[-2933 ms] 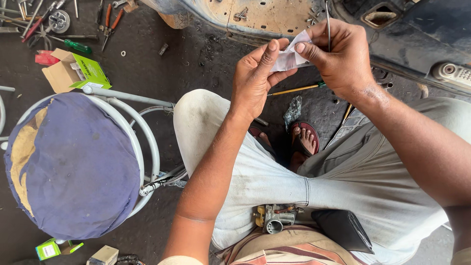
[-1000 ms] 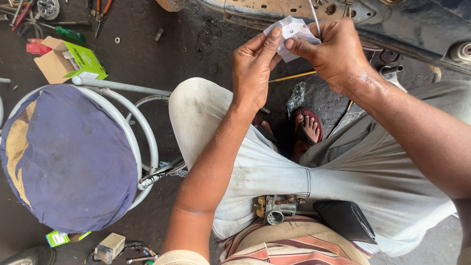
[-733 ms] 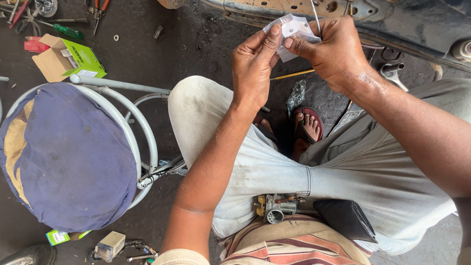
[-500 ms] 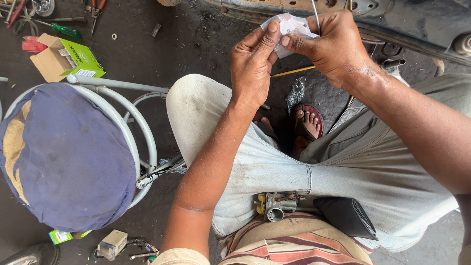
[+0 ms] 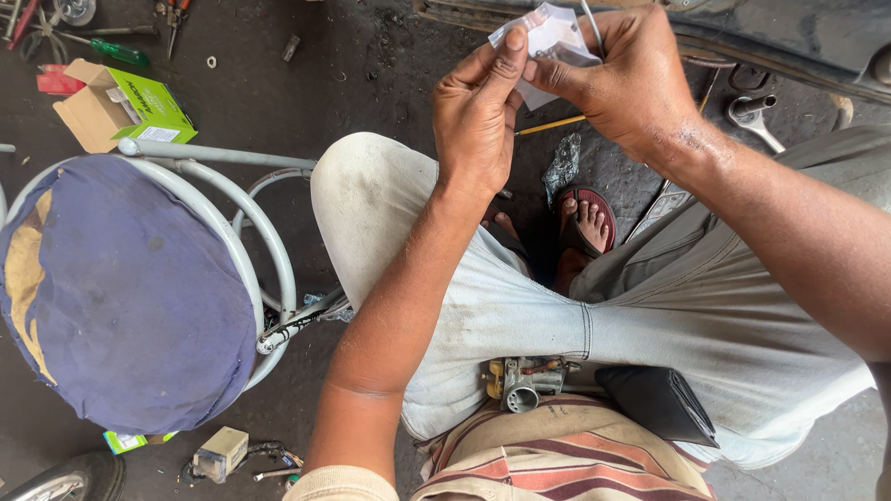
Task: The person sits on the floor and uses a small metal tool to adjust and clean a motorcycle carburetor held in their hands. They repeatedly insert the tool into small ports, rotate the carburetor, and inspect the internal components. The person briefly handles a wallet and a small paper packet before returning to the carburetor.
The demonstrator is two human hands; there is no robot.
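I see both grips pinched on a small clear packet [image 5: 549,42] at the frame's top edge: left hand [image 5: 478,116], right hand [image 5: 617,79]. Its contents are unreadable. A carburetor [image 5: 522,382] rests on my lap.

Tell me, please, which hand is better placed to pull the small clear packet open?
Probably the left hand: its fingertips pinch the small clear packet at its free top corner. The right hand wraps the packet's other side together with a thin metal rod, so it acts as the anchor.
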